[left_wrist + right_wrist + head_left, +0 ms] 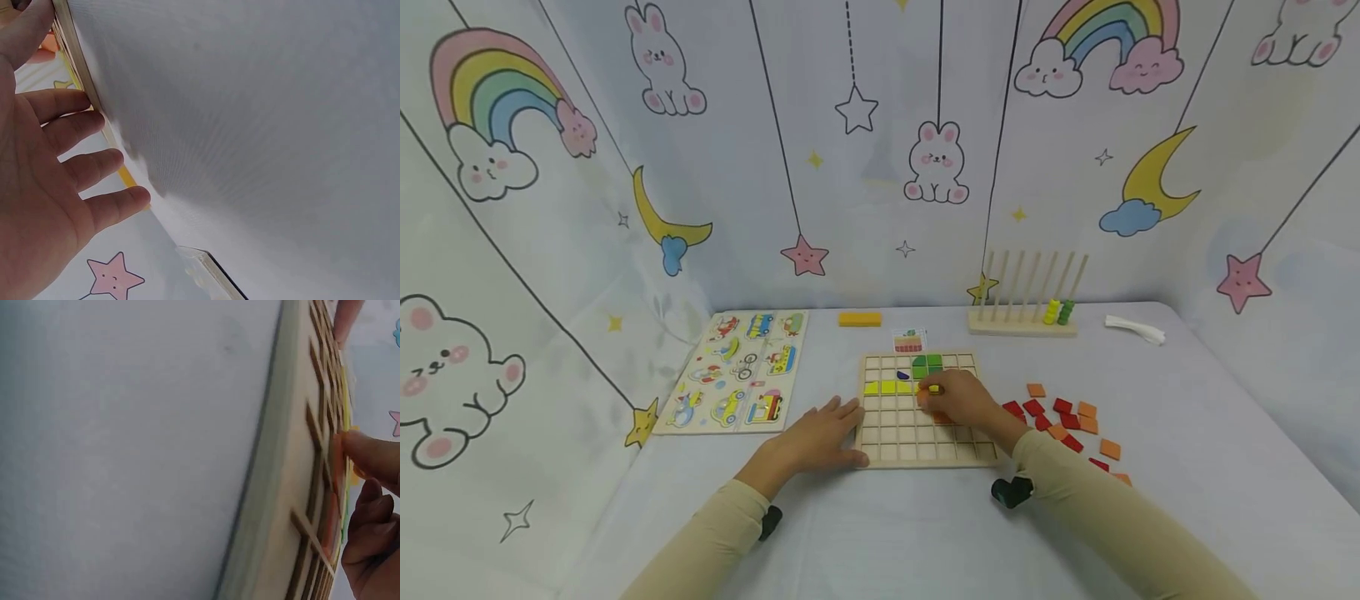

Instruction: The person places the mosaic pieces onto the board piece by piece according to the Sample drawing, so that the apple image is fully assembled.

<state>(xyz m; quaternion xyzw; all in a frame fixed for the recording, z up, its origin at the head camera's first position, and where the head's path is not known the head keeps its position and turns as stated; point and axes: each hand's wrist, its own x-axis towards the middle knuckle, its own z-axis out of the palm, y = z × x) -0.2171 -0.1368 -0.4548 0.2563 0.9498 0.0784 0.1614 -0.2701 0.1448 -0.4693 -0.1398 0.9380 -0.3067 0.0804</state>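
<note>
Beyond the left fingertips, to their left, lies one picture puzzle (737,371). One wooden grid board (897,433) sits between the two hands, under the right fingertips. Well past those fingers stands one peg stand (1022,325) with two bead stacks, one yellow, one green. The left hand (816,437) is spread, fingers apart and thumb out, touching the board's left edge. The right hand (964,402) has its fingers bent together, pinching one orange tile (337,462) at the grid. Ahead of the fingers lie one yellow block (860,319) and one picture card (910,341). Right of the right fingers are scattered loose tiles (1088,425) — six orange and seven red visible. Smallest, just ahead-left of the right fingertips — one blue piece (903,375).
</note>
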